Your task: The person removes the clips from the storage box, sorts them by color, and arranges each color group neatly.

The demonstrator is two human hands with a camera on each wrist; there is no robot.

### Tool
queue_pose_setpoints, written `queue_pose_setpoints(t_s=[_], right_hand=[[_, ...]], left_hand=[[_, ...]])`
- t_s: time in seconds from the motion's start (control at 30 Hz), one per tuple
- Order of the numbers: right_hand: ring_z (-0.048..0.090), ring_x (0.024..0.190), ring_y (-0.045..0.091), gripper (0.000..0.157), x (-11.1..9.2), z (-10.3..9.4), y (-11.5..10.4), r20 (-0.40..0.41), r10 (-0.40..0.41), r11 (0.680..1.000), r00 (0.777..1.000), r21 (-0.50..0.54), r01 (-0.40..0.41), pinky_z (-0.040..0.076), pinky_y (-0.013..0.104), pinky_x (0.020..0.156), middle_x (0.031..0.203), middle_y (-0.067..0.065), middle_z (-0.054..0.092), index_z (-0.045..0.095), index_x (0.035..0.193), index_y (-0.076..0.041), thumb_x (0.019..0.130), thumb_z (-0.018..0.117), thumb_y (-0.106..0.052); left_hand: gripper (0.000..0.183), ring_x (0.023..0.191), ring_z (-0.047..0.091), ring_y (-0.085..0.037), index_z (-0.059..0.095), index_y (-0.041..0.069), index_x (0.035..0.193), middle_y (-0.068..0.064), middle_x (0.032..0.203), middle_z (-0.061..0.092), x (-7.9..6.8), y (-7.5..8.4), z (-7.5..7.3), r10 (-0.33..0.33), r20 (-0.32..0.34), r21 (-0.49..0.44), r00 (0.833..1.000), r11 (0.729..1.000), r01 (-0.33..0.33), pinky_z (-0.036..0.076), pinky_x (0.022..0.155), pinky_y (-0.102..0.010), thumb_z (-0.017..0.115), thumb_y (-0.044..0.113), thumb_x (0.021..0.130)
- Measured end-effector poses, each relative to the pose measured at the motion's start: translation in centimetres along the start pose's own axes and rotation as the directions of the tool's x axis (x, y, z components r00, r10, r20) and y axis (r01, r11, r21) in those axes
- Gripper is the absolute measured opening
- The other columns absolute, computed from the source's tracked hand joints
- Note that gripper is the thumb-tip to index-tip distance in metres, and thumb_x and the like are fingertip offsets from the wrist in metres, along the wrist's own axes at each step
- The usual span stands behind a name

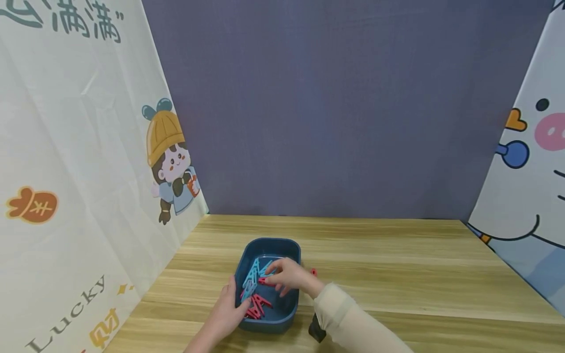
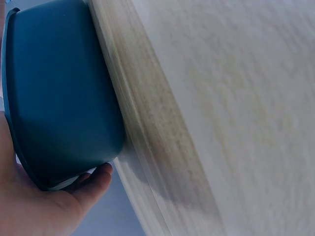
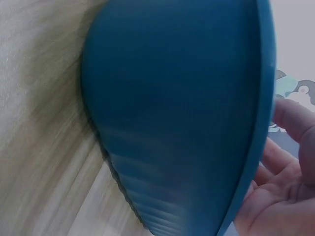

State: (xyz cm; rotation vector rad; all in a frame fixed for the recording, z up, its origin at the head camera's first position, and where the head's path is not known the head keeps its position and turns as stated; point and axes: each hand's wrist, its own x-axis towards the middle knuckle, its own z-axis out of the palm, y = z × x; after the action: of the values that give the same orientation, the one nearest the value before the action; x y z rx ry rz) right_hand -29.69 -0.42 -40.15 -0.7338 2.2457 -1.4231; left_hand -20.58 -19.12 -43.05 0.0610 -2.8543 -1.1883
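Note:
A dark blue plastic bin [image 1: 270, 243] stands on the table with several clothespins inside. Light blue clothespins [image 1: 250, 282] lie at its left and middle, red clothespins [image 1: 257, 306] toward the near end. My left hand [image 1: 228, 308] grips the bin's near left side, thumb over the rim; the left wrist view shows its fingers against the bin's outer wall [image 2: 59, 93]. Over the bin's right rim reaches my right hand [image 1: 289, 274], fingers bent down with the tips right at a red clothespin. I cannot tell whether they pinch it. In the right wrist view the rim partly hides these fingers.
The wood-grain table [image 1: 397, 264] runs back to a grey-blue cloth wall [image 1: 318, 108]. A small red piece [image 1: 314, 271] shows just right of the bin, beyond my right wrist. A black object [image 1: 317, 328] is beside the right sleeve. Printed white sheets [image 1: 88, 147] flank the table.

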Motion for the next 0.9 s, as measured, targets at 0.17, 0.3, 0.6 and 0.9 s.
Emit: queue_pose_setpoints(t_s=[0.17, 0.3, 0.6, 0.9], right_hand=[[0.057, 0.058, 0.019, 0.024, 0.0, 0.4, -0.1, 0.004, -0.004, 1.000, 1.000, 0.008, 0.004, 0.054, 0.033, 0.048, 0.076, 0.007, 0.058, 0.062, 0.104, 0.006, 0.085, 0.064, -0.008], [0.058, 0.060, 0.021, 0.023, 0.0, 0.9, -0.2, 0.006, 0.012, 1.000, 1.000, 0.022, -0.012, 0.054, 0.035, 0.049, 0.077, 0.008, 0.059, 0.063, 0.103, 0.006, 0.084, 0.065, -0.007], [0.059, 0.069, 0.022, 0.023, 0.2, 1.7, -0.3, 0.024, 0.047, 0.997, 0.999, -0.066, -0.045, 0.055, 0.034, 0.056, 0.081, 0.006, 0.056, 0.065, 0.103, 0.000, 0.082, 0.067, -0.010], [0.057, 0.071, 0.021, 0.024, 0.5, 2.3, -0.1, 0.064, 0.067, 0.995, 0.996, -0.074, -0.063, 0.054, 0.039, 0.061, 0.084, 0.005, 0.058, 0.064, 0.105, 0.001, 0.082, 0.066, -0.008]], left_hand=[[0.078, 0.119, 0.036, -0.048, 0.013, -0.014, 0.140, -0.036, 0.132, 0.031, 0.0, -0.1, 0.0, 0.007, -0.002, -0.002, 1.000, 1.000, -0.007, 0.031, 0.095, -0.060, 0.057, 0.025, 0.088], [0.078, 0.119, 0.037, -0.048, 0.014, -0.015, 0.140, -0.036, 0.132, 0.032, -0.1, -0.1, 0.0, 0.018, -0.010, 0.002, 1.000, 1.000, -0.018, 0.031, 0.095, -0.060, 0.057, 0.025, 0.088], [0.079, 0.118, 0.038, -0.048, 0.014, -0.016, 0.139, -0.038, 0.131, 0.032, 0.0, -0.1, 0.1, 0.026, -0.009, -0.001, 1.000, 1.000, -0.027, 0.032, 0.094, -0.060, 0.058, 0.025, 0.088], [0.078, 0.119, 0.036, -0.049, 0.014, -0.015, 0.139, -0.038, 0.132, 0.031, 0.1, -0.2, 0.0, 0.011, 0.000, -0.013, 1.000, 1.000, -0.011, 0.032, 0.095, -0.060, 0.057, 0.024, 0.088]])
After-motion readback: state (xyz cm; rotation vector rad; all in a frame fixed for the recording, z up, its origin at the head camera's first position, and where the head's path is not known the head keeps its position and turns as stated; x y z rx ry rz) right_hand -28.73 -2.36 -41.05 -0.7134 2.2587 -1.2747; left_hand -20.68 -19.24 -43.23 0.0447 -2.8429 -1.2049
